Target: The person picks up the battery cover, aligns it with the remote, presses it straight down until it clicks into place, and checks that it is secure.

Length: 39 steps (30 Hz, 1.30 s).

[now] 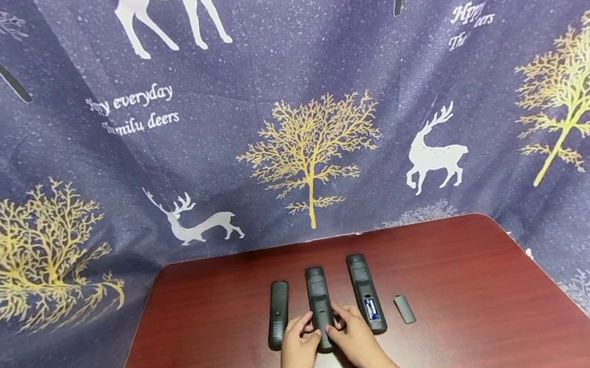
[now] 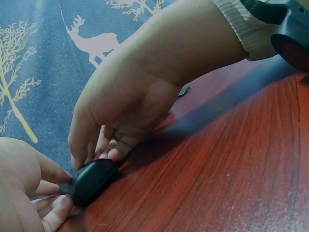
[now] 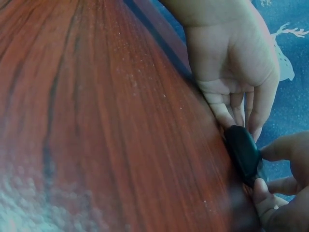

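Observation:
A black remote control (image 1: 319, 301) lies back side up in the middle of the row. My left hand (image 1: 297, 344) grips its left edge near the lower end, thumb on the near part and fingers along the side. On the opposite edge my right hand (image 1: 355, 336) holds it the same way, its thumb close to the left thumb. In the left wrist view the rounded end of the remote control (image 2: 95, 181) shows between both hands' fingertips. From the right wrist side, that same end of the remote control (image 3: 241, 151) sits low at the tabletop.
Left of the hands lies another black remote (image 1: 279, 314), back up. To the right, a third remote (image 1: 362, 282) has its battery compartment uncovered, with blue batteries (image 1: 371, 309) inside. A loose battery cover (image 1: 404, 309) lies beyond it. A patterned cloth (image 1: 272, 168) hangs behind the reddish-brown table (image 1: 207, 325).

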Motion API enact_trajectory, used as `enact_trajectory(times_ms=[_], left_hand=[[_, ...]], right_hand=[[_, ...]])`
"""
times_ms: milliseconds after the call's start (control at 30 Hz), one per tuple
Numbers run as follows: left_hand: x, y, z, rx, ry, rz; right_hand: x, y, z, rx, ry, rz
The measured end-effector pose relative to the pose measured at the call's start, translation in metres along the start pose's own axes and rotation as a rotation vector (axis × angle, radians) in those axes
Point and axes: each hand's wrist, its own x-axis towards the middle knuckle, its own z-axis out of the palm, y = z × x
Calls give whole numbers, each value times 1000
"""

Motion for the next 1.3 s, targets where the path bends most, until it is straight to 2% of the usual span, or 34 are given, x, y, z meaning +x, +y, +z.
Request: enact_trajectory(times_ms=[267,533,833,1133,1300], left_hand=[[-2,5,2,-26,36,-16],[-4,10,4,-74,70,-41],[-3,15,4,-106,85,-69],[-7,26,5,-167,96,-49],[-10,35,3,-188,68,-36]], right_hand=[[-2,0,0,38,3,-9],[-5,-2,-3,136,-49,18],[-5,-9,-6,109,28,-25],[-7,-19,-15,156,53,-22],[-7,-20,-20,152,70,-39]])
